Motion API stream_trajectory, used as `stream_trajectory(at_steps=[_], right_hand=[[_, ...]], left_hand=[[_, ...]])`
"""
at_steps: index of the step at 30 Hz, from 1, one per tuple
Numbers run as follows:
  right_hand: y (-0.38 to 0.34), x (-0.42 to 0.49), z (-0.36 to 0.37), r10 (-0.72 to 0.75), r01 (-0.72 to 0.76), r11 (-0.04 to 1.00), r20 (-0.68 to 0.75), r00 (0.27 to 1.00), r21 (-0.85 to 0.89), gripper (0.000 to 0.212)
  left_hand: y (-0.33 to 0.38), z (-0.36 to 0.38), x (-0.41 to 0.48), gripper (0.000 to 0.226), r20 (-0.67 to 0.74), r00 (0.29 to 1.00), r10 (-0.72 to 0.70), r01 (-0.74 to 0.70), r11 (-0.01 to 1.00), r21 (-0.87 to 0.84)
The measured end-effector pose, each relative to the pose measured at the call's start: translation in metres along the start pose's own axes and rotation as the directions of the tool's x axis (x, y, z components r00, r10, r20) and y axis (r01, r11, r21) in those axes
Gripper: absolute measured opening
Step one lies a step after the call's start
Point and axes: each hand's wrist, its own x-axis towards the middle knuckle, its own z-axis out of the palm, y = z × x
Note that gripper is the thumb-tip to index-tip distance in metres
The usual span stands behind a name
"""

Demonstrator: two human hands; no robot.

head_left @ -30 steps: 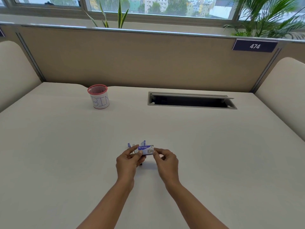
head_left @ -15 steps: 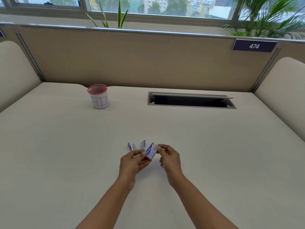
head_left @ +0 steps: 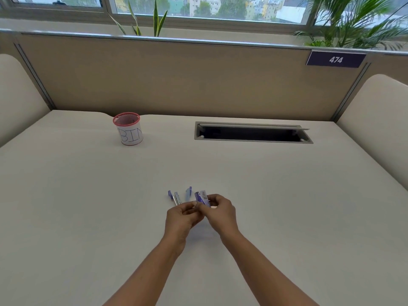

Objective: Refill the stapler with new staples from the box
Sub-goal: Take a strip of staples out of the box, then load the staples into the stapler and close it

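**A:** What is held at the centre of the view?

**B:** A small purple-and-white staple box (head_left: 202,198) is gripped between both hands just above the counter (head_left: 287,195). The left hand (head_left: 183,219) is closed on the box's near left end with thumb and fingertips; the right hand (head_left: 220,214) is curled over its right side, the fingers pinched against it. The box is tilted, its far end raised. Motion blur is present, so the printing cannot be read, and whether a flap is open cannot be told.

**A:** Where is the stapler located?

**B:** The stapler (head_left: 177,196) is seen lying on the counter just beyond the left hand, to the left of the box. It is opened out: a purple part at the left, a metal rail beside it, and a pale blue-purple arm (head_left: 188,192) standing up at the right. Its near end is hidden behind the left fingers. Contact between it and either hand cannot be determined.

**A:** What else is shown on the counter?

**B:** A red-rimmed mesh cup (head_left: 128,131), wrapped in white paper lettered "BIN", is placed well apart at the far left. A rectangular cable slot (head_left: 254,134) with a raised flap is set into the surface at the far right. A beige partition (head_left: 176,78) bearing a plate numbered 474 (head_left: 336,59) is seen behind, with plants (head_left: 353,23) along the window.
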Motion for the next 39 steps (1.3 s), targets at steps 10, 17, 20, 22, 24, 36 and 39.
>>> stream_trajectory(at_steps=[10, 17, 20, 22, 24, 36, 39], right_hand=[[-0.003, 0.019, -0.005, -0.068, 0.059, 0.984, -0.047, 0.997, -0.167, 0.029], [0.019, 0.061, -0.044, -0.095, 0.012, 0.925, -0.201, 0.975, -0.379, 0.027], [0.026, 0.072, -0.063, -0.091, -0.022, 0.914, -0.256, 0.962, -0.406, 0.03], [0.03, 0.079, -0.072, -0.079, -0.047, 0.909, -0.282, 0.956, -0.415, 0.031], [0.033, 0.085, -0.079, -0.06, -0.075, 0.908, -0.306, 0.95, -0.412, 0.029], [0.044, 0.094, -0.096, -0.039, -0.138, 0.892, -0.375, 0.926, -0.432, 0.038], [0.045, 0.092, -0.097, -0.037, -0.143, 0.89, -0.381, 0.924, -0.433, 0.043]], left_hand=[[0.003, -0.005, 0.011, 0.02, -0.1, 0.991, 0.087, -0.077, 0.992, 0.098], [0.003, -0.03, 0.029, 0.016, -0.309, 0.925, 0.22, -0.114, 0.938, 0.326], [0.0, -0.038, 0.036, 0.017, -0.338, 0.916, 0.217, -0.088, 0.93, 0.358], [-0.002, -0.041, 0.039, 0.018, -0.344, 0.916, 0.208, -0.076, 0.93, 0.359], [-0.003, -0.041, 0.041, 0.017, -0.341, 0.919, 0.199, -0.068, 0.931, 0.36], [-0.005, -0.04, 0.049, 0.02, -0.316, 0.93, 0.186, -0.039, 0.907, 0.419], [-0.005, -0.041, 0.049, 0.022, -0.305, 0.935, 0.179, -0.03, 0.899, 0.436]])
